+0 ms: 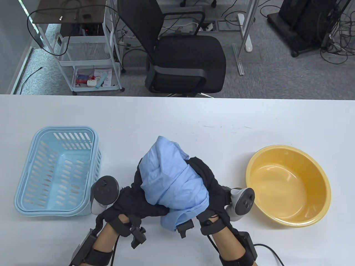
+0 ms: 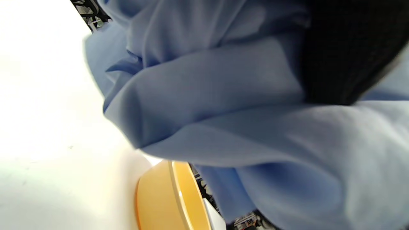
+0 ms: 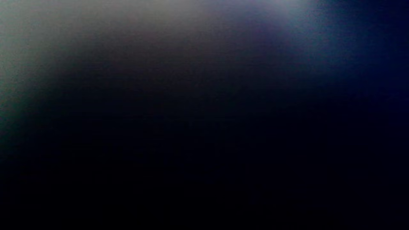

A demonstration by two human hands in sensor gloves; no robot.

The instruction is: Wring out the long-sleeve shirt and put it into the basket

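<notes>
The light blue long-sleeve shirt (image 1: pixel 172 180) is bunched into a thick bundle between both hands, in the table view near the table's front middle. My left hand (image 1: pixel 136 194) grips its left side from below and behind. My right hand (image 1: pixel 206 177) wraps round its right side, fingers curled over the cloth. The pale blue slotted basket (image 1: pixel 59 171) stands at the left, with nothing inside. In the left wrist view the shirt (image 2: pixel 243 105) fills most of the frame. The right wrist view is dark, covered at close range.
A yellow plastic basin (image 1: pixel 288 185) sits at the right of the table, its rim also in the left wrist view as the basin (image 2: pixel 166 201). Beyond the table's far edge stand a black office chair (image 1: pixel 185 52) and a white cart (image 1: pixel 86 52).
</notes>
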